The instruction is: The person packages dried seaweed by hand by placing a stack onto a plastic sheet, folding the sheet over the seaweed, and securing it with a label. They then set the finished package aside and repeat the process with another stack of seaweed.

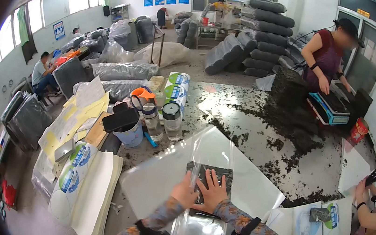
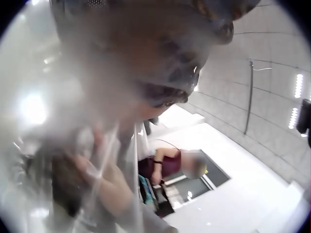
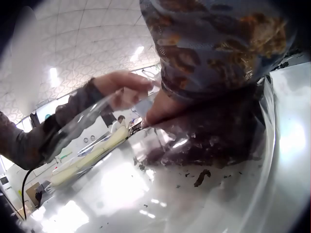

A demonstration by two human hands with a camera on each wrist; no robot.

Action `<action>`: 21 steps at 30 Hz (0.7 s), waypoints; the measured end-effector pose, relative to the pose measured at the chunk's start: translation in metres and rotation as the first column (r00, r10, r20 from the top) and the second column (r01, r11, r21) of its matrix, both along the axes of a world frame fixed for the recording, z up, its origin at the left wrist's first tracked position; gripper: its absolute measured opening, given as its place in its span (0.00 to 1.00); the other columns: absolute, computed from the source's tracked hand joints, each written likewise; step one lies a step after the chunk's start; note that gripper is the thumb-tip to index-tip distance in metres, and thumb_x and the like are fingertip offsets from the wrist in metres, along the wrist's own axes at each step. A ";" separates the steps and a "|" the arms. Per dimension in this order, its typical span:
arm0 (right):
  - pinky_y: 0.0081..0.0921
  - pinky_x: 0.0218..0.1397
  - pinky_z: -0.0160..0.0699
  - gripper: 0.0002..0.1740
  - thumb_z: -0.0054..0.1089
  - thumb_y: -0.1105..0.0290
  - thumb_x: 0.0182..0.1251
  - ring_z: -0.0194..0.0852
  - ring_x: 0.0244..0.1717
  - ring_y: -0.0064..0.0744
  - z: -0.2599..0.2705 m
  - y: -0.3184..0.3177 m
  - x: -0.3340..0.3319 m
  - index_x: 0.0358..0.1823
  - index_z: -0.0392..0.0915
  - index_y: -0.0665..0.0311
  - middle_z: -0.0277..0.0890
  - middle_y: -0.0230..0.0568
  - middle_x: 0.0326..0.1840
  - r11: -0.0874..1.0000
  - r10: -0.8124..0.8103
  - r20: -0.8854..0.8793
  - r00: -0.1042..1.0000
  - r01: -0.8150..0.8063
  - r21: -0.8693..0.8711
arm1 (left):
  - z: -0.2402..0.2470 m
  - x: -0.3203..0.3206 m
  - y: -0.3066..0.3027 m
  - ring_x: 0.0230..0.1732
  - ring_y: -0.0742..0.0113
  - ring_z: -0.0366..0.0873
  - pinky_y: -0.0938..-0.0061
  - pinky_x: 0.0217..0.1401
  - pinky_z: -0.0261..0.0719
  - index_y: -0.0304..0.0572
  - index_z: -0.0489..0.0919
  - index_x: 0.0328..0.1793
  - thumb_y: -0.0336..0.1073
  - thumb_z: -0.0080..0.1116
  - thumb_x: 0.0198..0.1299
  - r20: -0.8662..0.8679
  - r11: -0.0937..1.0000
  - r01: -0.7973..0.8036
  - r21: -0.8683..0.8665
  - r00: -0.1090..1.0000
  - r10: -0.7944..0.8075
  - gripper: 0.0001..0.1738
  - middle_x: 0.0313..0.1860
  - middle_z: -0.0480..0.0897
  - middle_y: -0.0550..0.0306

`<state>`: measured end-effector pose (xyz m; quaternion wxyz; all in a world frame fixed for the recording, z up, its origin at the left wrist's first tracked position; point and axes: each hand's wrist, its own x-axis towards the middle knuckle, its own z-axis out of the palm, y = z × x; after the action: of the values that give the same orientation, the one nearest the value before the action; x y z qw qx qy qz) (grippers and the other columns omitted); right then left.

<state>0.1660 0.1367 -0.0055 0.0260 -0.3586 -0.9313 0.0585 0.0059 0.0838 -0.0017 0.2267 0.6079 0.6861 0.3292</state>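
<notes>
A flat dark slab lies inside a clear plastic bag on a pale, glossy sheet. With fingers spread, my right hand presses on the slab through the film. Just beside it, my left hand is at the slab's left edge, fingers extended. From the right wrist, the dark slab shows wrinkled film and a few dark crumbs near its edge, and the left hand appears a little above. Film and the sleeve blur much of the left wrist view.
Dark flakes scatter over the metal table. At left stand a cup holding a phone, a glass bottle and stacked papers. A person works at a scale beyond; another person's arms are at right.
</notes>
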 end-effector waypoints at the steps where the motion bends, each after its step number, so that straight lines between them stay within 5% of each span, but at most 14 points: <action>1: 0.71 0.73 0.27 0.59 0.58 0.28 0.48 0.26 0.81 0.61 -0.002 0.004 0.001 0.77 0.52 0.50 0.35 0.61 0.80 1.000 0.000 0.035 0.999 0.000 0.009 | -0.013 0.020 0.003 0.37 0.46 0.81 0.62 0.42 0.80 0.30 0.54 0.75 0.36 0.68 0.51 -0.093 0.994 0.028 0.106 0.995 -0.018 0.47 0.38 0.81 0.39; 3: 0.68 0.75 0.26 0.63 0.64 0.34 0.45 0.26 0.81 0.58 -0.032 0.014 0.005 0.76 0.48 0.63 0.37 0.60 0.80 0.997 -0.024 -0.087 0.996 0.030 0.069 | -0.034 0.030 0.009 0.38 0.51 0.83 0.65 0.38 0.81 0.31 0.54 0.76 0.37 0.64 0.57 -0.051 1.000 -0.017 -0.001 0.999 0.017 0.45 0.37 0.81 0.44; 5: 0.66 0.76 0.25 0.68 0.66 0.33 0.42 0.28 0.82 0.56 -0.034 0.014 0.004 0.76 0.45 0.69 0.37 0.59 0.80 0.999 -0.047 -0.110 0.993 0.044 -0.031 | -0.028 0.016 0.014 0.41 0.52 0.84 0.66 0.40 0.83 0.31 0.46 0.78 0.37 0.58 0.62 0.337 0.981 0.115 -0.154 0.940 -0.057 0.44 0.41 0.79 0.43; 7: 0.62 0.77 0.29 0.69 0.69 0.39 0.42 0.30 0.81 0.58 -0.021 0.023 0.017 0.76 0.39 0.73 0.39 0.60 0.79 0.975 -0.005 -0.333 0.943 -0.069 -0.211 | -0.024 0.005 0.006 0.41 0.55 0.84 0.68 0.40 0.85 0.32 0.39 0.79 0.35 0.52 0.66 0.635 0.939 0.236 -0.251 0.772 -0.024 0.44 0.43 0.77 0.44; 9: 0.56 0.78 0.35 0.58 0.64 0.44 0.53 0.34 0.81 0.55 -0.009 0.025 0.034 0.74 0.46 0.73 0.44 0.59 0.78 0.929 -0.055 -0.650 0.758 -0.199 -0.311 | -0.016 0.000 0.012 0.38 0.58 0.84 0.71 0.39 0.87 0.34 0.33 0.79 0.32 0.47 0.70 0.827 0.917 0.312 -0.249 0.562 0.034 0.42 0.43 0.74 0.47; 13: 0.48 0.78 0.44 0.37 0.52 0.58 0.66 0.43 0.79 0.49 -0.007 0.002 0.020 0.71 0.56 0.72 0.52 0.54 0.76 0.995 0.051 -0.386 0.921 -0.080 -0.059 | -0.029 0.003 0.015 0.43 0.54 0.83 0.69 0.45 0.88 0.37 0.28 0.79 0.29 0.42 0.71 0.762 0.927 0.306 -0.215 0.647 -0.036 0.41 0.47 0.72 0.44; 14: 0.47 0.78 0.45 0.33 0.50 0.61 0.68 0.45 0.79 0.48 -0.019 0.008 0.019 0.71 0.58 0.71 0.53 0.52 0.76 0.999 0.048 -0.313 0.949 -0.051 0.000 | -0.021 0.005 0.009 0.45 0.54 0.82 0.68 0.46 0.86 0.35 0.38 0.79 0.30 0.48 0.68 0.790 0.932 0.287 -0.220 0.613 -0.002 0.41 0.49 0.73 0.44; 16: 0.45 0.77 0.50 0.29 0.47 0.66 0.68 0.50 0.77 0.43 -0.030 0.008 0.015 0.69 0.62 0.69 0.58 0.48 0.74 0.990 0.036 -0.299 0.953 0.006 0.138 | 0.022 0.005 -0.017 0.51 0.53 0.80 0.65 0.52 0.83 0.34 0.48 0.78 0.31 0.54 0.64 0.269 0.939 0.323 -0.119 0.921 -0.283 0.40 0.54 0.73 0.44; 17: 0.45 0.77 0.50 0.28 0.47 0.68 0.68 0.50 0.77 0.43 -0.032 0.014 0.015 0.69 0.62 0.69 0.58 0.48 0.74 0.994 0.044 -0.332 0.942 -0.009 0.108 | 0.035 0.008 -0.028 0.53 0.53 0.80 0.64 0.54 0.81 0.33 0.53 0.77 0.32 0.57 0.62 -0.048 0.932 0.355 -0.079 0.932 -0.359 0.39 0.57 0.73 0.43; 18: 0.45 0.77 0.50 0.28 0.47 0.69 0.67 0.49 0.77 0.43 -0.044 0.010 0.016 0.69 0.62 0.68 0.57 0.48 0.74 0.999 0.035 -0.365 0.930 -0.019 0.047 | 0.020 0.011 -0.036 0.68 0.53 0.69 0.62 0.67 0.69 0.33 0.61 0.73 0.47 0.65 0.56 -0.503 0.815 0.559 0.154 0.754 -0.422 0.43 0.65 0.71 0.44; 20: 0.46 0.78 0.48 0.29 0.44 0.76 0.65 0.47 0.79 0.43 -0.043 0.027 0.031 0.71 0.61 0.65 0.56 0.47 0.75 0.972 0.019 -0.518 0.855 -0.137 -0.191 | -0.003 0.015 -0.042 0.73 0.53 0.61 0.61 0.72 0.62 0.32 0.61 0.73 0.56 0.64 0.52 -0.630 0.801 0.595 0.063 0.647 -0.430 0.49 0.69 0.67 0.45; 21: 0.45 0.79 0.46 0.34 0.53 0.71 0.62 0.44 0.79 0.47 -0.034 0.035 0.044 0.72 0.61 0.62 0.55 0.50 0.76 0.894 0.030 -0.648 0.761 -0.310 -0.323 | -0.015 0.017 -0.042 0.76 0.53 0.58 0.60 0.75 0.58 0.31 0.61 0.73 0.60 0.64 0.51 -0.685 0.795 0.606 0.022 0.588 -0.430 0.52 0.71 0.66 0.45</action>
<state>0.2096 0.1716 -0.0392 0.2528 -0.2275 -0.8639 0.3715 0.0232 0.0420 -0.0165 -0.0184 0.8805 0.4629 0.1008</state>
